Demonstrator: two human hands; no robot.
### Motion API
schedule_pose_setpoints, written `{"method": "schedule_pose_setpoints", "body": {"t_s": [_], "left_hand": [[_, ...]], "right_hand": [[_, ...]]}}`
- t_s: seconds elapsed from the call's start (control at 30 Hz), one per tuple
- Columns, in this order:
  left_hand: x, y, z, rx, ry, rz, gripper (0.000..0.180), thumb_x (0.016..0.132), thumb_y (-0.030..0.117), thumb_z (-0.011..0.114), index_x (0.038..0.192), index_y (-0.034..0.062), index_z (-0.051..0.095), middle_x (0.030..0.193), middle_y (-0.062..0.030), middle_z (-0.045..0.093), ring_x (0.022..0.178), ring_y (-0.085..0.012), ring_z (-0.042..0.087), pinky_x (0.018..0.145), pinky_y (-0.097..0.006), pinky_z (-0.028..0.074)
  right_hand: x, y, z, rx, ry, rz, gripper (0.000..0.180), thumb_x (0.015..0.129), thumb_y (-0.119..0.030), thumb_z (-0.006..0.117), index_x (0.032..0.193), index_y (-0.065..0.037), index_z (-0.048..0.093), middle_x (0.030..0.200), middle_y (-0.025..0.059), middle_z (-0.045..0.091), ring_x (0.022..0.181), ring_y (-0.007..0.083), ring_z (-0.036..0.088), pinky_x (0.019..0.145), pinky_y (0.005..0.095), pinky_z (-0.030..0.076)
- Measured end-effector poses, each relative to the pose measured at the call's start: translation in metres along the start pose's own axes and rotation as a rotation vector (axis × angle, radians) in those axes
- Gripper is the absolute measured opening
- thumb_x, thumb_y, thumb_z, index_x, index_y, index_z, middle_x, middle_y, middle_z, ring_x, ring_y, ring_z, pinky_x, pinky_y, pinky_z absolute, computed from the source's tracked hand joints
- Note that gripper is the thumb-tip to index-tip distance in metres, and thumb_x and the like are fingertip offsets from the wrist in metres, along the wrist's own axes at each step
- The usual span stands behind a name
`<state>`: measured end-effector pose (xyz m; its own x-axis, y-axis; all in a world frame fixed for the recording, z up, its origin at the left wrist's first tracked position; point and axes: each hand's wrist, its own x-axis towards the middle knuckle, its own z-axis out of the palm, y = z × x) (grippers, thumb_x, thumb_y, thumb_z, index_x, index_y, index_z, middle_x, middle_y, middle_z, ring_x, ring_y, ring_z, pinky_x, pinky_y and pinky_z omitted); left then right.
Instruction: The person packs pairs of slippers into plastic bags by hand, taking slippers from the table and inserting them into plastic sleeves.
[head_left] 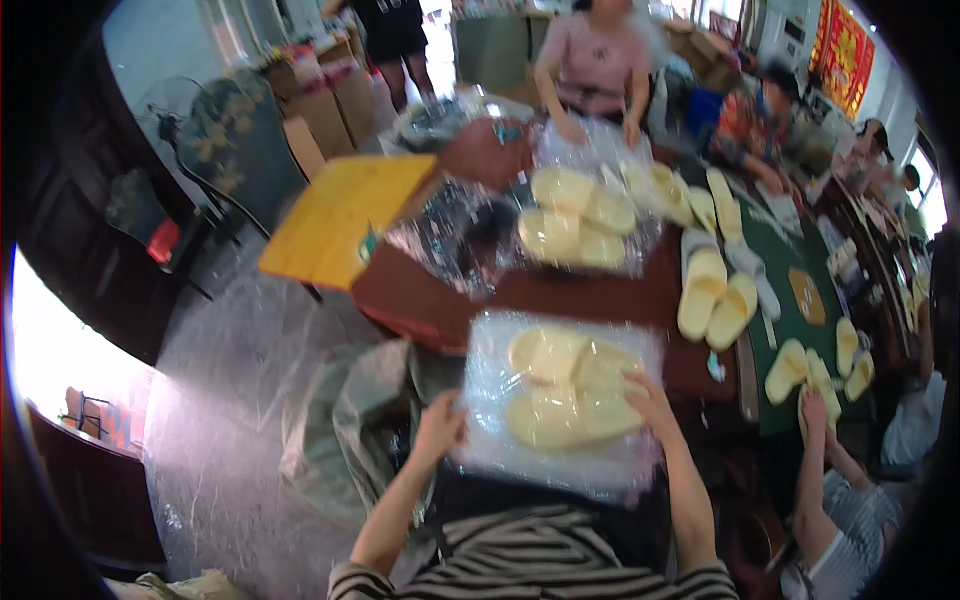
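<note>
A pair of pale yellow slippers [560, 418] lies sole to strap on a stack of clear plastic bags [500, 465], at the near table edge above my lap. Shiny film covers the slippers, so they look to be inside the top bag. My left hand [440, 426] is closed on the left edge of the plastic, fingers curled. At the opposite side, my right hand [652, 408] grips the right end with its fingers over the slippers' ends. Farther off, more bagged yellow slippers [572, 238] rest on the brown table [630, 305].
Loose yellow slippers [728, 312] lie to the right, some on a green mat [790, 270]. A yellow board [345, 215] juts out at the left. A grey-green sack [345, 430] is by my left arm. Co-workers sit across and along the right, one's hands [815, 412] holding slippers.
</note>
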<state>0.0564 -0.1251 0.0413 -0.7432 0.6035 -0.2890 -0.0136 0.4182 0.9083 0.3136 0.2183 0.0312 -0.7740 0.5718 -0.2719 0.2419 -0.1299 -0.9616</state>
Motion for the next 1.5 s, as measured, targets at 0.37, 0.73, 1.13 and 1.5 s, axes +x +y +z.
{"method": "schedule_pose_setpoints", "body": {"t_s": [0.37, 0.73, 1.13, 1.5], "left_hand": [[0.054, 0.049, 0.002, 0.813, 0.011, 0.289, 0.036, 0.092, 0.031, 0.06, 0.119, 0.0069, 0.06, 0.106, -0.0171, 0.067, 0.101, -0.0383, 0.064, 0.083, -0.047, 0.051], [0.14, 0.035, 0.055, 0.492, 0.391, 0.244, 0.032, 0.091, 0.03, 0.063, 0.106, 0.0022, 0.059, 0.107, -0.0178, 0.065, 0.095, -0.0353, 0.066, 0.078, -0.047, 0.052], [0.172, 0.039, 0.061, 0.243, 0.575, 0.29, 0.024, 0.085, 0.008, 0.062, 0.109, 0.004, 0.06, 0.104, -0.0159, 0.058, 0.097, -0.0374, 0.06, 0.082, -0.045, 0.049], [0.131, -0.012, 0.067, 0.732, 0.084, 0.572, 0.051, 0.102, 0.029, 0.041, 0.146, 0.0043, 0.039, 0.155, -0.0141, 0.034, 0.145, -0.0292, 0.028, 0.118, -0.051, 0.02]], "right_hand": [[0.011, 0.005, -0.007, -0.163, -0.053, -0.13, 0.045, 0.09, -0.004, 0.064, 0.135, -0.005, 0.057, 0.135, 0.0039, 0.055, 0.123, 0.0146, 0.05, 0.106, 0.028, 0.038], [0.009, -0.009, -0.005, -0.19, -0.045, -0.212, 0.044, 0.089, -0.005, 0.065, 0.133, -0.007, 0.06, 0.132, 0.003, 0.054, 0.124, 0.0145, 0.049, 0.106, 0.0289, 0.037], [0.001, -0.003, -0.026, -0.31, -0.081, -0.179, 0.044, 0.087, -0.011, 0.069, 0.13, -0.006, 0.063, 0.129, 0.0067, 0.057, 0.12, 0.0182, 0.052, 0.105, 0.0312, 0.038], [-0.001, 0.01, -0.027, -0.192, -0.063, -0.12, 0.044, 0.084, -0.007, 0.066, 0.128, -0.004, 0.061, 0.126, 0.009, 0.06, 0.12, 0.019, 0.054, 0.104, 0.031, 0.04]]}}
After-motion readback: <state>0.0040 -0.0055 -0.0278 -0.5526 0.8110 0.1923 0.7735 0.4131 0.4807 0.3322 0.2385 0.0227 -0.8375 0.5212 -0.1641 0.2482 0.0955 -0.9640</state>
